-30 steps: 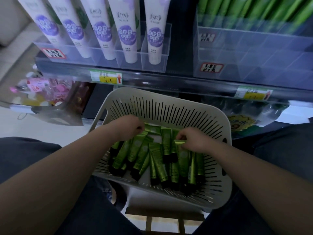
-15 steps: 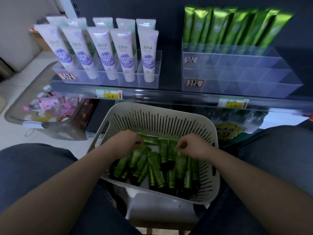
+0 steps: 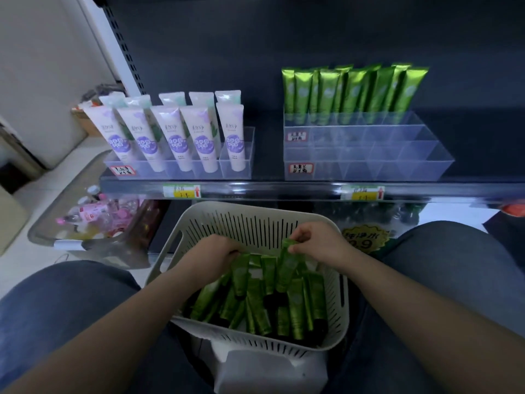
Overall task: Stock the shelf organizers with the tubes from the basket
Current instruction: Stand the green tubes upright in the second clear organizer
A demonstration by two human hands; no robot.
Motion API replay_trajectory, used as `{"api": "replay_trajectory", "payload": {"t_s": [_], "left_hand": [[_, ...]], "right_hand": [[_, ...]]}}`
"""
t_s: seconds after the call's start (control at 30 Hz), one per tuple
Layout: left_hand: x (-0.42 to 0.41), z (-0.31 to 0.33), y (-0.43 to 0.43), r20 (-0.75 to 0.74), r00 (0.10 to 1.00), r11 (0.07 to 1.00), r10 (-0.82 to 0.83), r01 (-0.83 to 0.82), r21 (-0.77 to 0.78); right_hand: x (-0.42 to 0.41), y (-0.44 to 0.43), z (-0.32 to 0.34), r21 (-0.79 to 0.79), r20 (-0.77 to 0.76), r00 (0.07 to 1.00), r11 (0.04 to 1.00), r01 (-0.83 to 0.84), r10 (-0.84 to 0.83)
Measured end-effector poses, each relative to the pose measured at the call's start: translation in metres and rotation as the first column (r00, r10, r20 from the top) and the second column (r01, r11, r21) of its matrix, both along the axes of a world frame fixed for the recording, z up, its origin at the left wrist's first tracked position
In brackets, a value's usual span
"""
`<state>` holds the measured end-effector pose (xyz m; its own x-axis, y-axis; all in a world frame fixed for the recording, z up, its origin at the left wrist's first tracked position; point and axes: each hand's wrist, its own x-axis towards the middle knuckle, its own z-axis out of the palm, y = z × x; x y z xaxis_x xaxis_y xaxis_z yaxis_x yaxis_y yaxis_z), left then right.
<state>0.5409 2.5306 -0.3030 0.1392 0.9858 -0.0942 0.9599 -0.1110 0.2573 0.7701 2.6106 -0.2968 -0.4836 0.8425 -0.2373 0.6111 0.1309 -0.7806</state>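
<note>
A white slotted plastic basket (image 3: pixel 344 305) sits between the person's knees, holding a heap of glossy green tubes (image 3: pixel 257 304) with black caps. The left hand (image 3: pixel 218 251) curls its fingers round the crimped end of one tube in the heap. The right hand (image 3: pixel 318 242) pinches a raised tube (image 3: pixel 286 270) by its crimp, tilted above the pile. Beyond, on the shelf, a clear acrylic organizer (image 3: pixel 369 157) has upright green tubes standing in its back row.

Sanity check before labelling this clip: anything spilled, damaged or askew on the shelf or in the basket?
Nothing stands out. The green tubes lie in a loose heap in the basket, none visibly burst. The right organizer has only its back row filled; its front rows hold nothing.
</note>
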Motion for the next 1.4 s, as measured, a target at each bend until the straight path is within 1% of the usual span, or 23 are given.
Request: {"api": "replay_trajectory", "payload": {"t_s": [0.1,0.23,0.37,0.6,0.73,0.9,1.03,1.2,1.4], "left_hand": [[0.010,0.014,0.007,0.003,0.999,0.999,-0.032,0.032,0.043],[0.025,0.038,0.020,-0.006,0.999,0.992,-0.042,0.043,0.119],[0.041,0.065,0.033,0.032,0.999,0.980,-0.043,0.036,0.197],[0.064,0.106,0.059,0.046,0.996,0.963,-0.073,0.059,0.262],[0.070,0.130,0.075,0.024,0.994,0.947,-0.103,0.090,0.309],[0.074,0.157,0.099,-0.016,0.998,0.929,-0.056,0.058,0.365],[0.074,0.176,0.118,0.009,0.998,0.914,-0.059,0.051,0.403],[0.075,0.194,0.141,0.019,0.998,0.887,-0.056,0.041,0.460],[0.072,0.212,0.173,0.020,0.999,0.855,-0.029,0.014,0.519]], "right_hand": [[0.005,0.004,0.014,0.063,-0.004,1.000,0.998,-0.026,0.026],[0.014,0.011,0.035,0.113,-0.056,0.998,0.993,-0.035,0.042],[0.021,0.021,0.055,0.151,-0.103,0.994,0.988,-0.019,0.034],[0.027,0.039,0.089,0.249,-0.174,0.984,0.968,0.019,0.026],[0.029,0.053,0.110,0.253,-0.225,0.974,0.967,0.033,0.026],[0.029,0.069,0.137,0.298,-0.255,0.966,0.954,0.038,0.041],[0.028,0.084,0.156,0.278,-0.275,0.960,0.960,0.026,0.054],[0.026,0.103,0.174,0.265,-0.338,0.940,0.963,0.052,0.042],[0.018,0.129,0.187,0.265,-0.364,0.931,0.961,0.081,0.022]]}}
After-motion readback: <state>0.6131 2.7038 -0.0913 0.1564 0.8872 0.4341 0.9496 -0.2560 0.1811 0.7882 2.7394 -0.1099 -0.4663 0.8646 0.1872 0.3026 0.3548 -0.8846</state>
